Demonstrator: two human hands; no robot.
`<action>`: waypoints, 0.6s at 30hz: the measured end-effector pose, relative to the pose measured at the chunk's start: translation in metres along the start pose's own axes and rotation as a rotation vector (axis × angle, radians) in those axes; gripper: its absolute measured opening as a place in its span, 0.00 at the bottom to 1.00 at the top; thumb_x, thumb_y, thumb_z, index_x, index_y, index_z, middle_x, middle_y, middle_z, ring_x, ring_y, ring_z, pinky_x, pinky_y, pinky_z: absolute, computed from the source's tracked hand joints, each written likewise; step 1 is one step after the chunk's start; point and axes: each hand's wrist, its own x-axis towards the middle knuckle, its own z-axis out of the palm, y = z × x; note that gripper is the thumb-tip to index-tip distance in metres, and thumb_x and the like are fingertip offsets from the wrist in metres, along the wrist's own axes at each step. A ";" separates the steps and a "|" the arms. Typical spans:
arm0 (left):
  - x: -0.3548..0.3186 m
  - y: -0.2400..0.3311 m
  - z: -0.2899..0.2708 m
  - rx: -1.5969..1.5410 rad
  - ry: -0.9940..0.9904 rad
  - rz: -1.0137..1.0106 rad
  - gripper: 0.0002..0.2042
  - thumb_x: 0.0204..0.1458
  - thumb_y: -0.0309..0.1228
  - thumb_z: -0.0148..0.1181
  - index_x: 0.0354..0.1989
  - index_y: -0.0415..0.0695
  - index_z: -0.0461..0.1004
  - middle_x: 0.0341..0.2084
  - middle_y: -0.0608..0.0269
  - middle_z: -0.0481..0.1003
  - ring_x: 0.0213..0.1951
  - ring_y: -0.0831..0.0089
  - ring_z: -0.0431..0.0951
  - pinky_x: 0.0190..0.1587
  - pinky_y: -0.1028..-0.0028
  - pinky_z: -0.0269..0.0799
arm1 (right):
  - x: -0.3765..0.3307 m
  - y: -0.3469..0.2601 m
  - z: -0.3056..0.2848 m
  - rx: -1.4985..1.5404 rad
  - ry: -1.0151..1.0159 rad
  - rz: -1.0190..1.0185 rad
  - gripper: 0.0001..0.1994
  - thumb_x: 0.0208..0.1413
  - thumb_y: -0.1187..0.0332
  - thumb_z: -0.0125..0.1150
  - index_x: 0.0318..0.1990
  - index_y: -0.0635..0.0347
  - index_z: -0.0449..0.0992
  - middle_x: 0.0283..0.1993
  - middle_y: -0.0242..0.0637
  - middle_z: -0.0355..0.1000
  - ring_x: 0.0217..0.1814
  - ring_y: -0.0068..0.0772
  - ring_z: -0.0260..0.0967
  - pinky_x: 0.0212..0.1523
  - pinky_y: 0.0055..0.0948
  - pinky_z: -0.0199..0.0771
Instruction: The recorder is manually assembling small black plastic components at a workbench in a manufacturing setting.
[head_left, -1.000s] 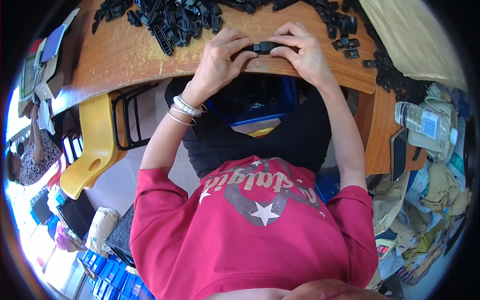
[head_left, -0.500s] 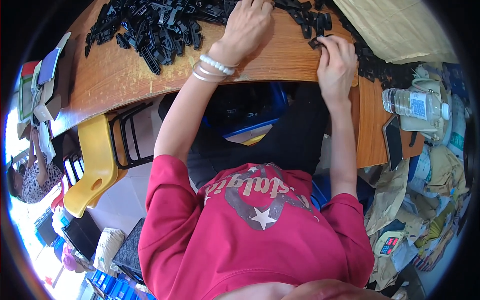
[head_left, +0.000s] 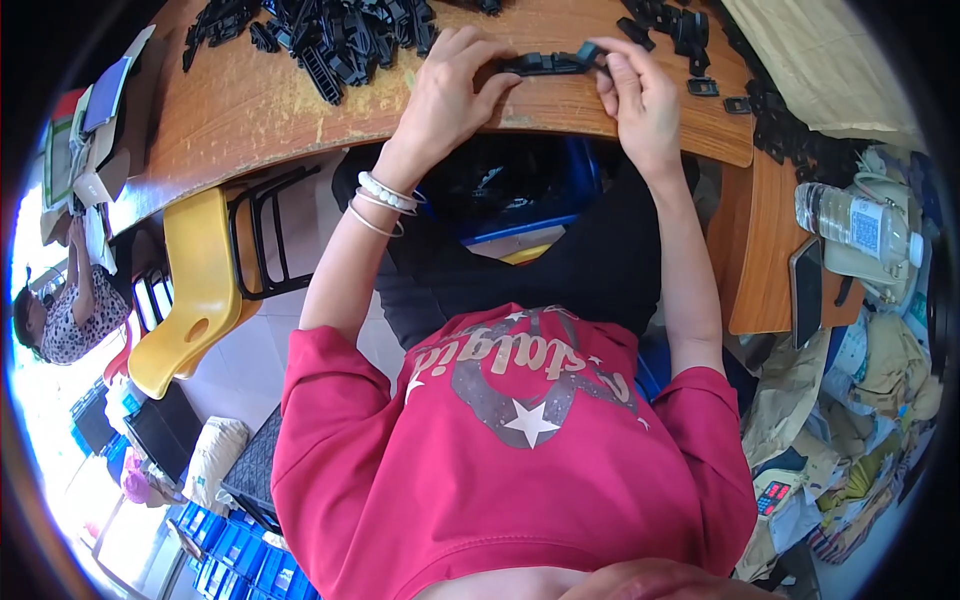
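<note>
Both forearms reach up from the red sweatshirt (head_left: 520, 450) to the near edge of the wooden table (head_left: 260, 110), and the two hands meet over one long black plastic part (head_left: 548, 64). The left hand (head_left: 448, 92), with pale bead bracelets (head_left: 380, 200) at the wrist, is curled with the knuckles up, fingers pinching the left end of the part. The right hand (head_left: 640, 100) has its fingers closed on the right end, thumb side turned towards the part, so the piece spans the gap between the hands, lying flat just inside the table's near edge. Farther in, towards the far edge, a heap of black plastic pieces (head_left: 340, 35) is spread behind the left hand, and more loose black pieces (head_left: 690, 30) are scattered behind the right hand and trail along the table's right end. Nothing lies between the hands and the part. Under the table a blue bin (head_left: 520, 200) sits in front of the person's dark lap. A lower wooden side surface (head_left: 770, 260) juts out at the right, with a dark phone (head_left: 806, 290) at its edge and a clear water bottle (head_left: 850, 225) just beyond it, among crumpled paper and bags (head_left: 880, 380). At the table's left end lie stacked cards and a blue booklet (head_left: 105, 95). A yellow chair (head_left: 195, 290) with a black frame stands left of the person, and beyond it another person in a patterned top (head_left: 65, 320) sits at the left rim on the pale floor, blue crates (head_left: 230, 570) below.
</note>
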 end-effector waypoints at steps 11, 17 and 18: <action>0.000 -0.005 0.000 -0.145 -0.023 -0.060 0.11 0.46 0.23 0.65 0.39 0.38 0.79 0.36 0.58 0.76 0.39 0.63 0.76 0.43 0.70 0.72 | 0.026 0.005 -0.026 -0.328 -0.238 -0.106 0.13 0.49 0.71 0.68 0.44 0.61 0.81 0.34 0.31 0.72 0.37 0.26 0.68 0.38 0.23 0.68; 0.006 -0.002 0.002 -0.132 -0.062 -0.003 0.11 0.47 0.26 0.67 0.40 0.38 0.80 0.36 0.59 0.77 0.39 0.64 0.77 0.42 0.71 0.73 | 0.024 0.012 -0.013 -0.327 -0.212 -0.168 0.11 0.48 0.71 0.68 0.40 0.65 0.81 0.39 0.34 0.71 0.44 0.32 0.69 0.42 0.27 0.69; 0.006 -0.004 0.001 -0.127 -0.074 0.016 0.12 0.47 0.28 0.67 0.40 0.39 0.80 0.37 0.59 0.77 0.37 0.65 0.77 0.41 0.71 0.74 | 0.017 0.006 -0.010 -0.282 -0.198 -0.149 0.10 0.48 0.73 0.67 0.39 0.65 0.80 0.37 0.35 0.71 0.42 0.33 0.69 0.43 0.28 0.69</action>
